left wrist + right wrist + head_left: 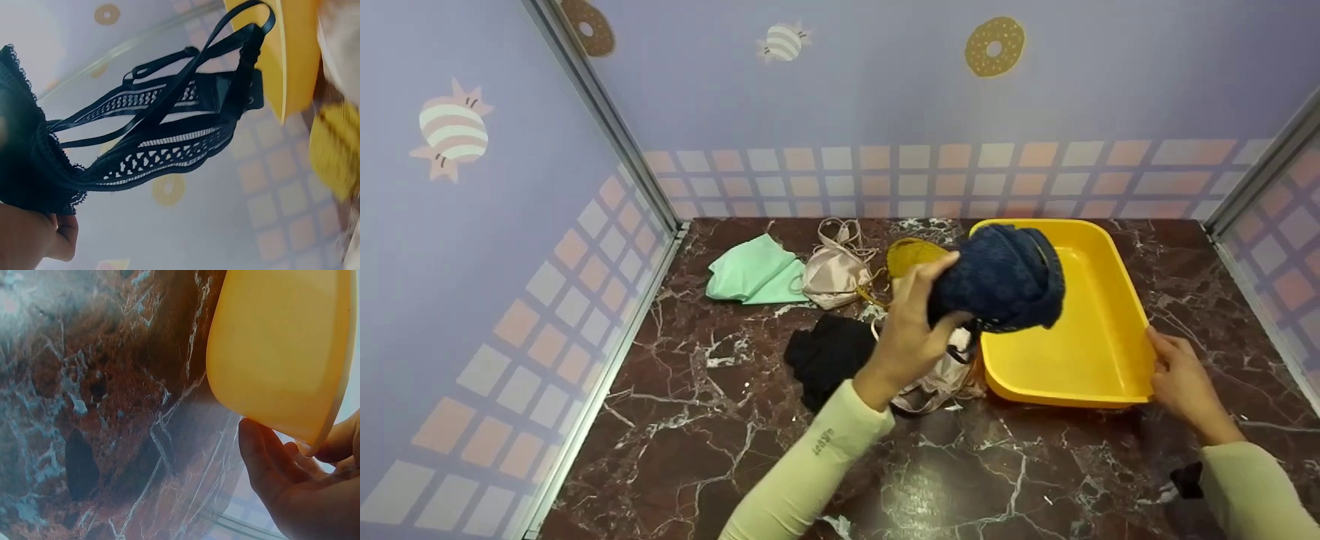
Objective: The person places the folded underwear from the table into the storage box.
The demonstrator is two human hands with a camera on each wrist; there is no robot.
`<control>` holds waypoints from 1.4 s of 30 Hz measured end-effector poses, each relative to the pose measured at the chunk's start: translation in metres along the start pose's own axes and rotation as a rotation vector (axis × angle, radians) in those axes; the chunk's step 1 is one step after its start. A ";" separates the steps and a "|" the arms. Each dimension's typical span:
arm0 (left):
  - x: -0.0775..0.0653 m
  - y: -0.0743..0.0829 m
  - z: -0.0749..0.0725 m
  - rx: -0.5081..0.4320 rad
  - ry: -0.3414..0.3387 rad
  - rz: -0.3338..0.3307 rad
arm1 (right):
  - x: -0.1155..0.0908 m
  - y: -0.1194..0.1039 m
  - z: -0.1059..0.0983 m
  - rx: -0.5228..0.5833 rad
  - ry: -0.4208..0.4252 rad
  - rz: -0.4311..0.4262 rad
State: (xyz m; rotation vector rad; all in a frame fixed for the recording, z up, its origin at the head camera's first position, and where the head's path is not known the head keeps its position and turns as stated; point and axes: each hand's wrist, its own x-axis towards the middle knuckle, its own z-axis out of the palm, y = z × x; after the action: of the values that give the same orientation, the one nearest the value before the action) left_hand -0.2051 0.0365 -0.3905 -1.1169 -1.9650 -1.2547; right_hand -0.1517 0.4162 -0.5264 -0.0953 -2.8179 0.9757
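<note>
Navy lace bra (997, 277), right of frame centre, pinched in my left hand (911, 330) over the yellow tray (1080, 337)'s left side; right hand (1185, 379) pinches its rim. Probably mid-loading; next needs lowering, letting go.

The navy bra (994, 277) is lacy cloth, the tray (1072, 349) smooth plastic — the tabletop (682, 457) glossy.
</note>
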 end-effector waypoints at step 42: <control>-0.053 -0.064 0.136 0.468 -0.538 -0.349 | -0.001 0.000 0.000 0.033 -0.005 0.014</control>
State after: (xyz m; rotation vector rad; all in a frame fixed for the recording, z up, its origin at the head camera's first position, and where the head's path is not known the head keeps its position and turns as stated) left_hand -0.2354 0.1277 -0.5179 -0.9544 -2.7653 -0.6038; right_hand -0.1506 0.4167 -0.5265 -0.1088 -2.8078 1.0261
